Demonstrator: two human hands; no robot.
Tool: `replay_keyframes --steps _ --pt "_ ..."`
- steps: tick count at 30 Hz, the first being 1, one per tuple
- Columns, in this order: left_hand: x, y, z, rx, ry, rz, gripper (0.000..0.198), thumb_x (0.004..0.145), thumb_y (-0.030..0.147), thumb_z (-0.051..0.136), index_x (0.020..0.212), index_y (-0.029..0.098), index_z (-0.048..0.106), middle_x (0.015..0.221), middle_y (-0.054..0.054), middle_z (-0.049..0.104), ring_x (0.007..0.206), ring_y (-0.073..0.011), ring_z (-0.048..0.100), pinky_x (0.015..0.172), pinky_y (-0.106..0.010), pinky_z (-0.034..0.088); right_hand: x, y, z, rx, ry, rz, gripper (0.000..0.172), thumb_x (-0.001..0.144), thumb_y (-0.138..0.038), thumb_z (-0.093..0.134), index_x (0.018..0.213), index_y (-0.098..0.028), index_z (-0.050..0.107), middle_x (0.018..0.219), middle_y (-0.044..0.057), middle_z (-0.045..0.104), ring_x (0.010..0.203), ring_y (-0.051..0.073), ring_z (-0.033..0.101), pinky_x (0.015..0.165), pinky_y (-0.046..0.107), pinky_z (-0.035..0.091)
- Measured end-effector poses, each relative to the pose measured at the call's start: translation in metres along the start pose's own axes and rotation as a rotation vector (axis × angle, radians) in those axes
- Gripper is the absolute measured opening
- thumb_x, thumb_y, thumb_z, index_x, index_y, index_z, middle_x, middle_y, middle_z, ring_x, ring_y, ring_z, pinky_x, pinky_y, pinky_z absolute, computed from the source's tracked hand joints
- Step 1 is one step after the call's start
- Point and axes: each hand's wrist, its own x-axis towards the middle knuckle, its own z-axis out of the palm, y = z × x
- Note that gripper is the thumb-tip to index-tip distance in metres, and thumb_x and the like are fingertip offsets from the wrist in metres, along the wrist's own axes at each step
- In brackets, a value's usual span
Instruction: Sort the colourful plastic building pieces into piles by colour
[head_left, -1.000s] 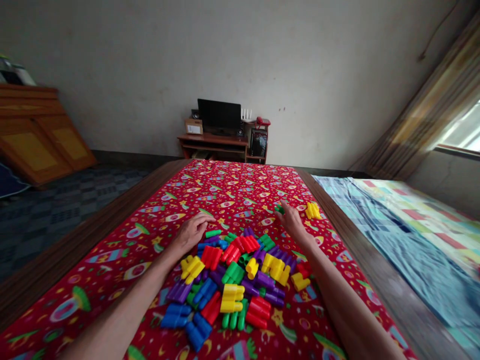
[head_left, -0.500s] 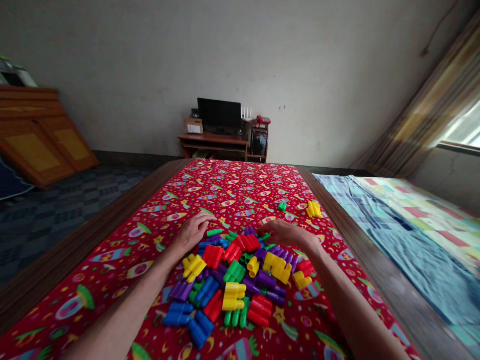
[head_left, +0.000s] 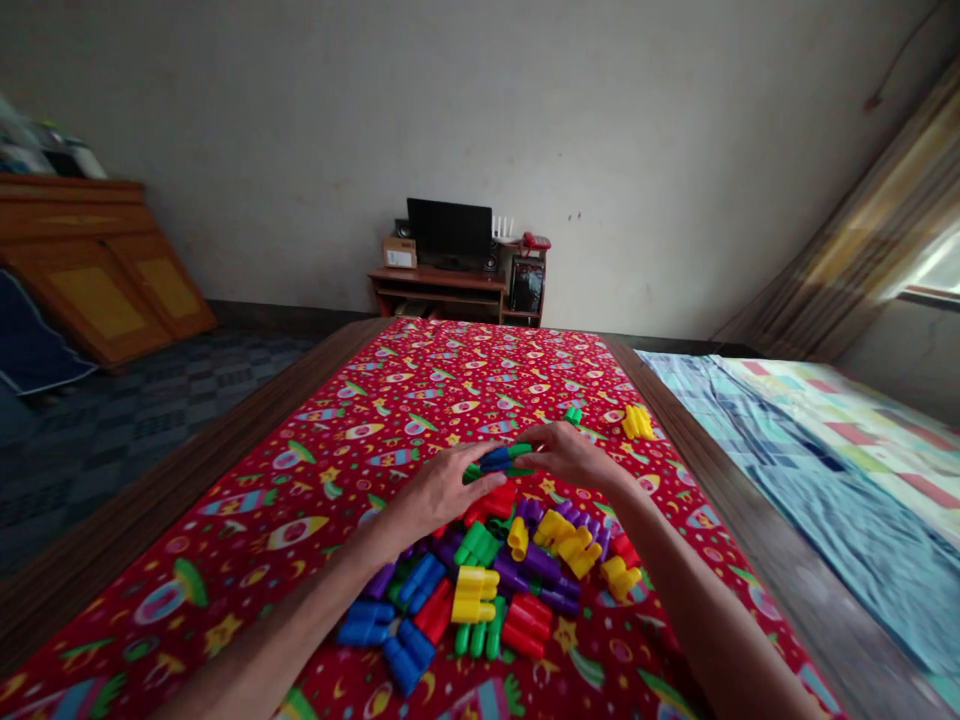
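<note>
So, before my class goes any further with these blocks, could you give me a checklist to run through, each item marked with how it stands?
1. Both hands at the same blocks: ok; the left hand and right hand meet around green and blue blocks.
2. Those blocks joined together: cannot tell; the hands partly hide them.
3. Whole pile in view: not ok; the left hand and forearm block some of its left side.
4. Small green block on the red tablecloth: ok; it lies just beyond the right hand.
5. Yellow piece on the cloth: ok; apart from the pile, near the right edge.
</note>
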Motion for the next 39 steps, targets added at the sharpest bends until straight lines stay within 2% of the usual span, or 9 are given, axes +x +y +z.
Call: replay_keyframes --steps 9,13,16,20,26,29,33,36,39 --pt "-0.004 -0.004 0.01 0.236 0.004 -0.115 0.02 0.092 0.031 0.054 0.102 0.023 0.069 0.094 -0.005 0.077 0.088 -0.0218 0.071 0.078 -0.028 0.051 0.0 0.03 -0.007 0.041 0.083 0.01 0.041 0.084 -0.051 0.063 0.074 -0.012 0.073 0.068 0.003 0.067 0.063 0.013 0.056 0.059 0.022 0.04" --pt "-0.003 -0.002 0.009 0.255 -0.031 -0.125 0.023 0.093 0.033 0.051 0.103 0.021 0.068 0.093 -0.006 0.077 0.086 -0.0229 0.071 0.076 -0.029 0.051 0.0 0.02 0.0 0.144 -0.014 -0.049 0.04 0.085 -0.05 0.062 0.1 -0.015 0.07 0.088 0.005 0.071 0.073 0.014 0.06 0.065 0.023 0.045" --pt "-0.004 -0.007 0.009 0.247 -0.019 -0.107 0.026 0.093 0.035 0.05 0.104 0.02 0.068 0.095 -0.008 0.077 0.088 -0.0242 0.071 0.076 -0.03 0.051 0.001 0.007 0.008 0.025 -0.071 -0.074 0.029 0.086 -0.041 0.063 0.098 -0.015 0.071 0.08 0.003 0.07 0.069 0.013 0.059 0.062 0.022 0.041" --pt "-0.005 -0.016 0.009 0.278 0.026 -0.122 0.023 0.091 0.034 0.053 0.1 0.021 0.069 0.089 -0.006 0.077 0.083 -0.0233 0.071 0.074 -0.029 0.052 0.001 0.021 -0.004 -0.148 0.067 -0.018 0.022 0.085 -0.034 0.063 0.084 -0.014 0.071 0.07 0.001 0.067 0.062 0.011 0.056 0.059 0.021 0.036" --pt "-0.003 -0.015 0.006 0.218 0.001 -0.1 0.028 0.092 0.038 0.05 0.098 0.021 0.07 0.086 -0.005 0.075 0.08 -0.0203 0.07 0.074 -0.027 0.052 -0.001 0.073 -0.018 -0.208 0.406 0.396 0.017 0.082 -0.02 0.055 0.074 -0.013 0.067 0.063 0.002 0.064 0.062 0.016 0.059 0.058 0.023 0.037" --pt "-0.003 -0.014 0.007 0.216 0.028 -0.038 0.03 0.093 0.035 0.047 0.099 0.018 0.071 0.093 -0.008 0.072 0.087 -0.0211 0.068 0.081 -0.029 0.053 -0.004 0.083 -0.008 -0.318 0.499 0.412 0.012 0.081 -0.018 0.056 0.085 -0.014 0.067 0.073 0.005 0.067 0.07 0.018 0.062 0.063 0.025 0.038" --pt "-0.005 -0.014 0.009 0.208 0.062 0.007 0.034 0.093 0.03 0.044 0.113 0.017 0.069 0.099 -0.009 0.068 0.091 -0.0209 0.067 0.086 -0.031 0.053 -0.012 0.084 0.0 -0.449 0.611 0.404 0.025 0.085 -0.027 0.057 0.107 -0.016 0.062 0.09 0.01 0.07 0.077 0.02 0.061 0.064 0.025 0.038" --pt "-0.003 -0.014 0.006 0.178 0.064 0.034 0.034 0.091 0.027 0.043 0.112 0.018 0.068 0.1 -0.009 0.068 0.093 -0.0202 0.067 0.087 -0.031 0.053 -0.015 0.081 -0.005 -0.547 0.622 0.412 0.02 0.088 -0.029 0.053 0.097 -0.015 0.064 0.086 0.009 0.069 0.072 0.018 0.059 0.061 0.024 0.035" --pt "0.0 -0.018 0.0 0.17 0.059 0.04 0.033 0.091 0.026 0.042 0.106 0.018 0.07 0.1 -0.009 0.069 0.092 -0.0201 0.067 0.086 -0.031 0.054 -0.011 0.07 -0.01 -0.506 0.514 0.351 0.023 0.091 -0.03 0.051 0.083 -0.015 0.067 0.072 0.007 0.068 0.065 0.016 0.058 0.06 0.025 0.035"
